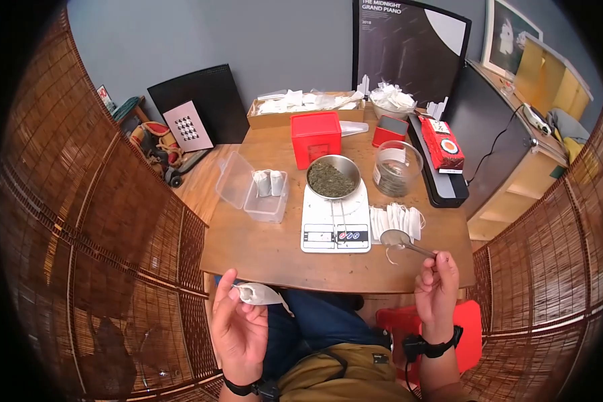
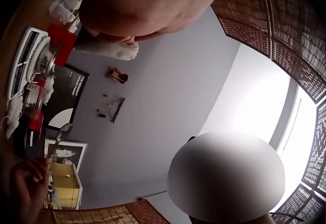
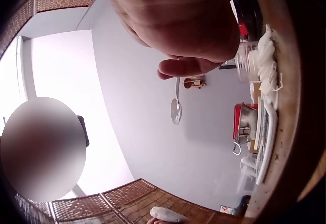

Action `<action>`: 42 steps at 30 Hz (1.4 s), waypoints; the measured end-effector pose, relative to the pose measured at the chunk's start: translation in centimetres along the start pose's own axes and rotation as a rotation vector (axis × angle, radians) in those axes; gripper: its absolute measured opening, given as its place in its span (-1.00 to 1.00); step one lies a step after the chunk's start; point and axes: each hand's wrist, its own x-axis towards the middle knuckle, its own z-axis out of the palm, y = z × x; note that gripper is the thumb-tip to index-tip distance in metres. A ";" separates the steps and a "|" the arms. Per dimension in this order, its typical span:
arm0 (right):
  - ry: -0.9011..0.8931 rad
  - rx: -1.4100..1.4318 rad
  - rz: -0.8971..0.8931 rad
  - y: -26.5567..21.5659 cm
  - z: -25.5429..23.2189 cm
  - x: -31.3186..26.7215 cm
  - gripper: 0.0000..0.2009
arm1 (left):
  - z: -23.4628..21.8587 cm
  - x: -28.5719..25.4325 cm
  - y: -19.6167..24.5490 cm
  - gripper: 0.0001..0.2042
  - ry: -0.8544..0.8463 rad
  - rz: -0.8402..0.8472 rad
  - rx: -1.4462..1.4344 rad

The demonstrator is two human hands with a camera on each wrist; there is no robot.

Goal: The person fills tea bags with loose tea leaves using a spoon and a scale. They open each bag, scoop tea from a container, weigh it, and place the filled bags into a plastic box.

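Observation:
My left hand [image 1: 244, 338] holds a small white drawstring-type pouch [image 1: 261, 295] between thumb and fingers, in front of the table's near edge. The pouch [image 2: 109, 49] looks plump in the left wrist view. In my right hand [image 1: 437, 288], thumb and fingers pinch the handle of a metal spoon [image 1: 395, 238], its bowl over the row of flat white pouches [image 1: 395, 220]. A steel pan [image 1: 346, 165] of dried green-brown leaves [image 1: 329, 181] sits on a white kitchen scale [image 1: 315, 216]. Two filled pouches [image 1: 269, 183] stand in a clear plastic box [image 1: 264, 209], its lid raised.
Behind the scale stands a red canister [image 1: 315, 137]; a clear jar [image 1: 396, 171] is right of the pan. A red packet [image 1: 442, 147] lies on a black slab [image 1: 443, 189] at the table's right side. Along the back is a carton [image 1: 275, 120] of white pouches.

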 end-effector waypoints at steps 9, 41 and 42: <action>0.028 0.021 -0.020 0.2 -0.8 -2.0 -0.88 | -0.1 -0.7 1.5 -0.61 -0.070 -0.026 -0.049; 0.044 0.022 0.100 2.3 -4.6 1.0 -0.77 | 4.2 4.4 -5.8 -0.62 -0.008 -0.125 0.121; 0.053 -0.021 0.090 2.3 -4.4 1.0 -0.76 | 4.2 4.6 -6.0 -0.62 -0.001 -0.122 0.122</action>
